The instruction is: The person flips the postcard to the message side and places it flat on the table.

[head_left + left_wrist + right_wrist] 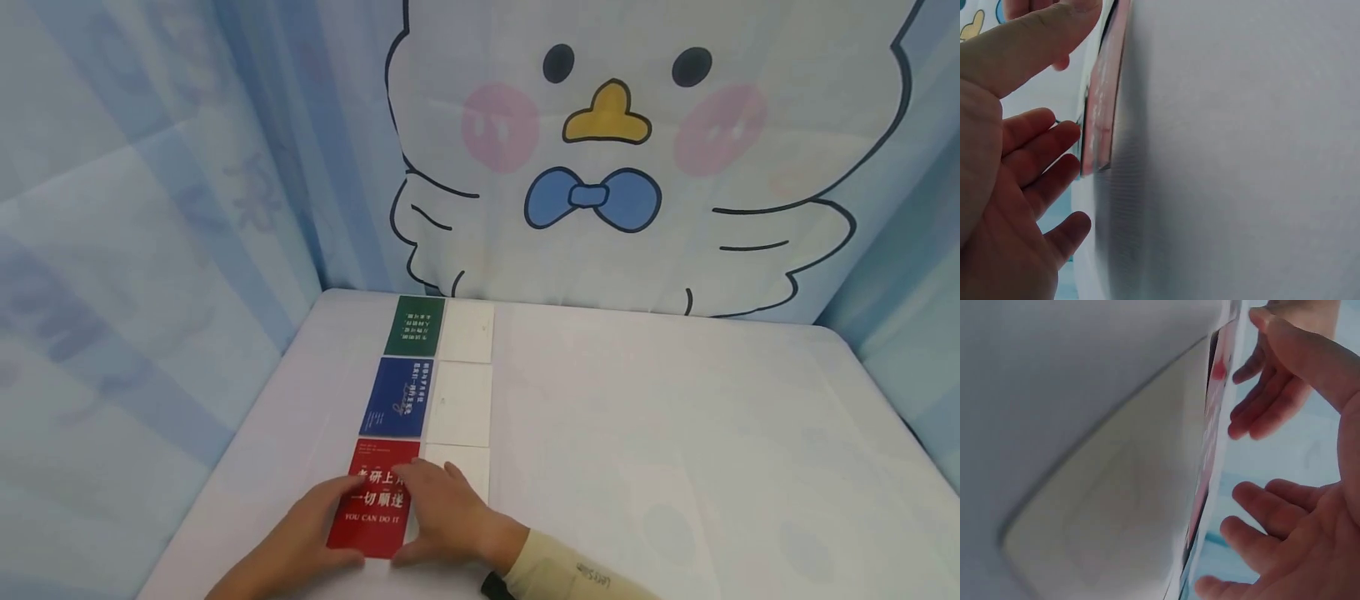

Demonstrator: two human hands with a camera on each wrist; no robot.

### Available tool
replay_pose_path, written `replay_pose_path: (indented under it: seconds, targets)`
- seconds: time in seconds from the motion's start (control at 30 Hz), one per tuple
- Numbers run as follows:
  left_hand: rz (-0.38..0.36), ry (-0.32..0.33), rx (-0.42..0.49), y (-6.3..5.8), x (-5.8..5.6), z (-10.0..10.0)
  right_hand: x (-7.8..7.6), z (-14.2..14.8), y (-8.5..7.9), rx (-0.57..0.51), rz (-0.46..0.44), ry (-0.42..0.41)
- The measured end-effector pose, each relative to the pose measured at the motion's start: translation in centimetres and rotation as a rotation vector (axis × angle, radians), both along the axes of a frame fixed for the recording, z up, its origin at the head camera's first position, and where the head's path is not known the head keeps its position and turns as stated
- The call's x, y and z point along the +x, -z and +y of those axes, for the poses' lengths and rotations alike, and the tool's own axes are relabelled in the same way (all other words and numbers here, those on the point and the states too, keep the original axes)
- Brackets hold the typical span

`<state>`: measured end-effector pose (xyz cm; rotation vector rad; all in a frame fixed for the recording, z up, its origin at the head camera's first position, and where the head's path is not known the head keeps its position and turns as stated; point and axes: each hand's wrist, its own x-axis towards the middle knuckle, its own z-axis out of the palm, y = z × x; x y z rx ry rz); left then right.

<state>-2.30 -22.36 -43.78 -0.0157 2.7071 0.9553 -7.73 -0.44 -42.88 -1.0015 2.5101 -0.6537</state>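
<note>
A red card (367, 533) with white lettering, including "YOU CAN DO IT", lies near the front of the table in the head view. My left hand (303, 529) is at its left edge, fingers spread and gently bent. Across from it, my right hand (453, 517) is at the right edge, partly covering a white card (467, 460). Both thumbs point in at the red card's near end. The left wrist view shows relaxed fingers (1054, 147) beside the red card's edge. In the right wrist view the fingers (1266, 506) are likewise loose, gripping nothing.
Beyond the red card, a blue card (390, 396) and a green card (412, 325) continue the column to the table's back edge. Alongside stand two more white cards, one middle (459, 402) and one far (467, 331). Printed curtains (585, 267) enclose the white table (675, 433).
</note>
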Motion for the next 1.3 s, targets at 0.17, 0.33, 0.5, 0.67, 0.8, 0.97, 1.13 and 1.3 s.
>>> replay_pose_path:
  seconds: [0.17, 0.33, 0.5, 0.67, 0.8, 0.97, 1.13, 1.3]
  targets:
    - [-0.029, -0.012, -0.025, 0.4, 0.0, 0.0, 0.6, -0.9, 0.0, 0.089, -0.002, 0.005]
    - [-0.038, -0.014, -0.031, 0.4, 0.1, 0.0, 0.7, -1.3, 0.2, 0.143, 0.004, 0.019]
    - [-0.063, -0.021, -0.014, 0.1, 0.0, -0.4, 0.7, -1.4, 0.1, 0.153, 0.022, 0.014]
    - [-0.061, -0.003, 0.017, -0.1, 0.0, -0.7, 0.7, -1.6, 0.2, 0.152, 0.08, 0.023]
    - [-0.058, 0.014, 0.044, 0.0, 0.0, -0.8, 0.6, -1.7, 0.3, 0.137, 0.087, 0.05]
    - [-0.064, -0.024, 0.034, 0.0, 0.0, -0.7, 0.4, -1.6, 0.2, 0.111, 0.064, 0.073]
    - [-0.071, -0.074, 0.019, 0.2, -0.1, -0.6, 0.5, -1.6, 0.1, 0.088, 0.076, 0.077]
    - [-0.041, -0.091, 0.025, 0.1, -0.1, -0.7, 0.6, -1.5, -0.1, 0.051, 0.078, 0.08]
